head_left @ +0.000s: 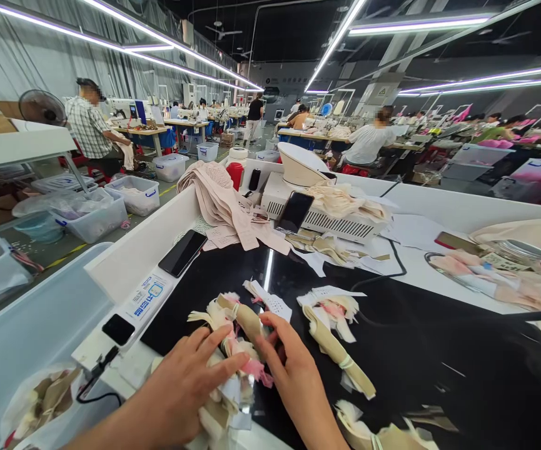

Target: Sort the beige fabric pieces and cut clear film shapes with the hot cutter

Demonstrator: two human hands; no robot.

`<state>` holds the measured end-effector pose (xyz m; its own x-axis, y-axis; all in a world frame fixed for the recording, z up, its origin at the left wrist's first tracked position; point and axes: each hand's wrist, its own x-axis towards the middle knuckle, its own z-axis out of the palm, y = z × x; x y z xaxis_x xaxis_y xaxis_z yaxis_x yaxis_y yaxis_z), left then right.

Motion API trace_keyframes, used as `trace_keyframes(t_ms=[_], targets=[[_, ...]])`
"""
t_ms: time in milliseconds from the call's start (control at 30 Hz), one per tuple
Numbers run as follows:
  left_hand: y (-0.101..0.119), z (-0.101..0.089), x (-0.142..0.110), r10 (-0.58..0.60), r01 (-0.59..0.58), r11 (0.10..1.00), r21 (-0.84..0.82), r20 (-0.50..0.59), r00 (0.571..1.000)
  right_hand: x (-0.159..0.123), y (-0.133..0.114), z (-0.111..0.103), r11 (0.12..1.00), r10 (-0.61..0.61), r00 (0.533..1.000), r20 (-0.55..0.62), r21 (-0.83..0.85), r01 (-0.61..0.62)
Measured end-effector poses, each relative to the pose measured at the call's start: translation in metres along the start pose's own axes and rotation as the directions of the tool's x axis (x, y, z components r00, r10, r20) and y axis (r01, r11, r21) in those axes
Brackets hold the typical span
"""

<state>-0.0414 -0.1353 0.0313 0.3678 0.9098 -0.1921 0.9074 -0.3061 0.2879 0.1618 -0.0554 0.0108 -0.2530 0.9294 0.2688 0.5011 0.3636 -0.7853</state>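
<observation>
My left hand [190,381] lies with fingers spread over a bundle of beige and pink fabric strips [232,331] on the black tabletop [415,350]. Beside it, my right hand [293,375] pinches the same bundle from the right with curled fingers. A second bundle tied with a band [333,334] rests just right of my hands. Another bundle [383,434] lies at the bottom edge.
A phone [182,252] lies on the white table rim, a second phone [294,211] leans on a white machine [321,206]. Beige cloth [223,200] is piled behind. Plastic bins [92,215] stand on the left floor. Other people sit at sewing tables in the distance.
</observation>
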Motion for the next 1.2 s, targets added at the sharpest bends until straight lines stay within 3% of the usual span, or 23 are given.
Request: trace_keyframes(t_ms=[133,300,367,467,567,700,767,867,1000,1200], targets=[[0.001,-0.001,-0.001,0.043,-0.043,0.999,-0.007,-0.037,0.998,-0.001,-0.015,-0.010,0.998,-0.004,0.999,0.055,0.065,0.001],[-0.001,0.002,-0.003,0.074,-0.074,0.997,0.003,-0.096,0.993,-0.007,-0.035,-0.009,0.981,0.079,0.947,0.313,0.144,-0.130],[-0.005,0.008,-0.003,0.116,-0.118,0.993,0.002,-0.173,0.978,-0.007,-0.036,-0.007,0.951,0.096,0.908,0.407,0.232,-0.205],[-0.011,0.019,-0.003,0.203,-0.218,0.976,-0.001,-0.356,0.912,-0.006,-0.031,-0.005,0.895,0.101,0.857,0.504,0.331,-0.300],[-0.014,0.024,-0.004,0.239,-0.267,0.964,-0.001,-0.446,0.863,-0.005,-0.026,-0.006,0.915,0.110,0.847,0.520,0.281,-0.291],[-0.013,0.021,-0.004,0.244,-0.258,0.966,0.026,-0.428,0.870,-0.002,-0.024,-0.005,0.943,0.117,0.872,0.476,0.222,-0.248],[-0.013,0.019,-0.003,0.242,-0.252,0.967,0.031,-0.413,0.878,0.001,-0.021,-0.003,0.924,0.167,0.883,0.438,0.242,-0.295],[-0.013,0.019,-0.004,0.228,-0.240,0.971,0.016,-0.379,0.897,0.003,-0.016,-0.001,0.819,0.289,0.870,0.399,0.368,-0.441],[-0.012,0.018,-0.005,0.215,-0.227,0.974,0.010,-0.365,0.906,0.005,-0.012,-0.004,0.580,0.454,0.799,0.394,0.550,-0.601],[-0.010,0.015,-0.004,0.207,-0.224,0.975,-0.008,-0.345,0.916,0.006,-0.010,-0.005,0.308,0.602,0.700,0.384,0.697,-0.647]])
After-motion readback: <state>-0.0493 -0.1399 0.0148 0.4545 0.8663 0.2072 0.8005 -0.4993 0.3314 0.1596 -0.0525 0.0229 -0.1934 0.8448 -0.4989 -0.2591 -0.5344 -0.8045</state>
